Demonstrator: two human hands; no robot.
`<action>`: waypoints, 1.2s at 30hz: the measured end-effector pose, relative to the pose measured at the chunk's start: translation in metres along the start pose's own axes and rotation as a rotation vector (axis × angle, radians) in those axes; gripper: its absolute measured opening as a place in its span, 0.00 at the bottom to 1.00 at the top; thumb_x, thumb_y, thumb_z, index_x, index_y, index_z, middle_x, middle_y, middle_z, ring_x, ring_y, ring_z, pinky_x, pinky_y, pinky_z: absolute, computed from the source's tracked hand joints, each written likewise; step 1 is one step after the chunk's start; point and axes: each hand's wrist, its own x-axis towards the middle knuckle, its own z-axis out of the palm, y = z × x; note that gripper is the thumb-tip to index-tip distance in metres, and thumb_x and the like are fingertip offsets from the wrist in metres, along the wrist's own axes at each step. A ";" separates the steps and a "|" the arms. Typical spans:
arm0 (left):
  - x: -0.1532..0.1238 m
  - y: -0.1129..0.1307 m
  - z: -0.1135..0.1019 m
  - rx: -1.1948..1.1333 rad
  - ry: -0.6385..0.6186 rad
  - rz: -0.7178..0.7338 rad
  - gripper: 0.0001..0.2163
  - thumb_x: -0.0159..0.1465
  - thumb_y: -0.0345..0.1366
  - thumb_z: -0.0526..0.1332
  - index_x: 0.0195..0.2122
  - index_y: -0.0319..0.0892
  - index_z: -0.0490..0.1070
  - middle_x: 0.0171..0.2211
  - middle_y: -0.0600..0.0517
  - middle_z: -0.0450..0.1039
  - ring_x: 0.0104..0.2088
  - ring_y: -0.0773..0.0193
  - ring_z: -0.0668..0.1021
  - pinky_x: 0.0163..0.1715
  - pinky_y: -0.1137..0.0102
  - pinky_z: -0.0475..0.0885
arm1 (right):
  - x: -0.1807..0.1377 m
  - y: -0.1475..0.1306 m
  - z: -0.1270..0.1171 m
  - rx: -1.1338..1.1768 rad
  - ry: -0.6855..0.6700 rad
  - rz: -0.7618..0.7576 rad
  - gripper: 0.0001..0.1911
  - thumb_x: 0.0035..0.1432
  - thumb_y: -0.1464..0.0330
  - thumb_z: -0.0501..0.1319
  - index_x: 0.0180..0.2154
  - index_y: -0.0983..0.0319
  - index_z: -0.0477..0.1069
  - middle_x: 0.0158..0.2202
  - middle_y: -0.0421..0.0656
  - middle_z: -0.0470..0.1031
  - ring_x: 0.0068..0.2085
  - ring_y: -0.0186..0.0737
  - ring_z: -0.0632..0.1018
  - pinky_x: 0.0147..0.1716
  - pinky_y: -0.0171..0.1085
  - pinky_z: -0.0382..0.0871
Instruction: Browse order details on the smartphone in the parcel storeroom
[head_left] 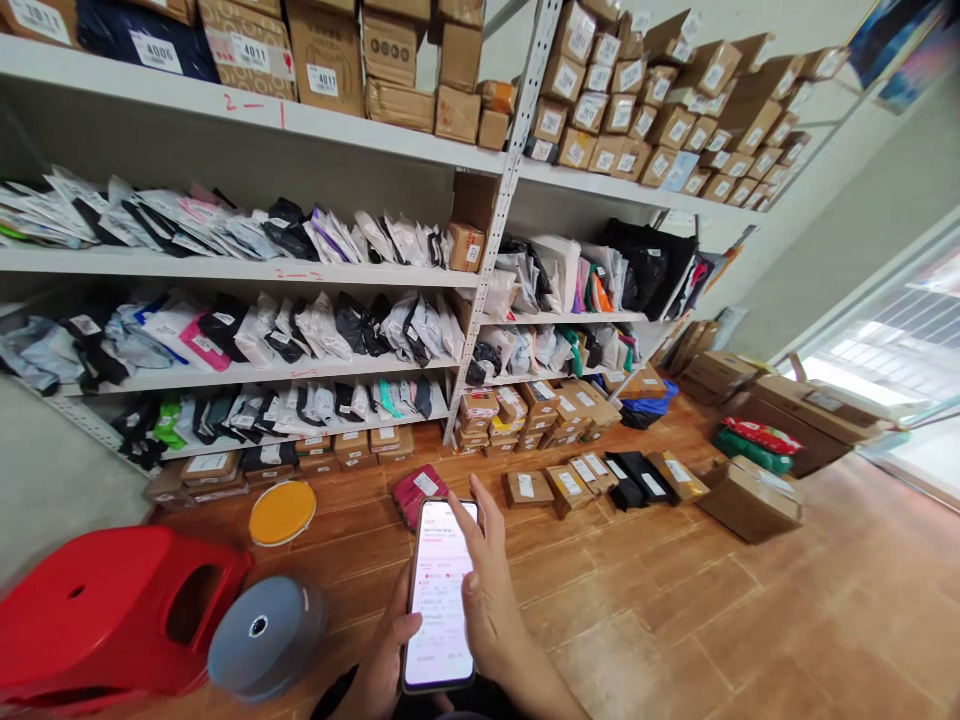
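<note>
A smartphone (440, 595) with a lit screen sits low in the middle of the view, upright over the tiled floor (675, 620). The left hand (382, 660) grips its lower left edge; the right hand (487, 590) wraps its right side, thumb on the screen. Just beyond lies a maroon parcel (418, 492), left a grey disc (262, 635) and red stool (105, 610); behind stand shelves (225, 268) of packets.
</note>
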 end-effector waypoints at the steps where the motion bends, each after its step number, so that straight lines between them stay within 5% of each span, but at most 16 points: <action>1: 0.000 0.001 0.001 0.006 0.004 -0.006 0.43 0.54 0.43 0.66 0.66 0.60 0.41 0.45 0.48 0.76 0.34 0.50 0.80 0.15 0.74 0.69 | -0.001 0.001 0.001 0.020 0.010 0.012 0.34 0.62 0.44 0.36 0.65 0.48 0.48 0.69 0.42 0.36 0.68 0.56 0.45 0.63 0.58 0.44; 12: -0.001 -0.001 -0.001 0.042 0.066 -0.004 0.40 0.52 0.44 0.67 0.64 0.60 0.50 0.43 0.50 0.78 0.36 0.48 0.80 0.15 0.73 0.69 | 0.000 -0.006 -0.003 -0.135 -0.086 -0.019 0.28 0.64 0.47 0.36 0.62 0.41 0.53 0.68 0.35 0.31 0.67 0.57 0.43 0.62 0.60 0.44; 22: -0.004 0.002 0.000 0.052 0.035 -0.026 0.42 0.55 0.42 0.64 0.67 0.54 0.40 0.47 0.44 0.75 0.36 0.50 0.80 0.14 0.76 0.66 | 0.000 -0.007 -0.002 -0.113 -0.079 -0.015 0.28 0.64 0.47 0.36 0.62 0.41 0.53 0.69 0.34 0.30 0.67 0.55 0.42 0.63 0.59 0.42; 28: -0.004 0.001 -0.003 0.025 -0.030 -0.022 0.41 0.55 0.41 0.65 0.66 0.56 0.43 0.52 0.43 0.73 0.40 0.47 0.80 0.13 0.76 0.68 | -0.003 -0.001 0.000 0.109 0.018 0.098 0.33 0.60 0.42 0.36 0.63 0.43 0.51 0.70 0.38 0.37 0.68 0.55 0.47 0.64 0.59 0.44; 32: -0.004 0.002 -0.004 -0.004 -0.024 -0.001 0.39 0.56 0.40 0.65 0.66 0.56 0.46 0.54 0.44 0.71 0.44 0.47 0.79 0.20 0.73 0.74 | -0.008 0.008 0.007 0.306 0.148 0.224 0.30 0.63 0.47 0.45 0.63 0.49 0.51 0.67 0.44 0.52 0.66 0.50 0.54 0.64 0.53 0.47; 36: -0.007 0.004 -0.004 0.034 0.007 -0.032 0.40 0.57 0.43 0.63 0.67 0.55 0.41 0.57 0.42 0.68 0.42 0.44 0.79 0.16 0.68 0.75 | -0.010 0.009 0.012 0.541 0.156 0.431 0.30 0.57 0.57 0.57 0.59 0.59 0.56 0.58 0.49 0.68 0.56 0.49 0.70 0.54 0.46 0.63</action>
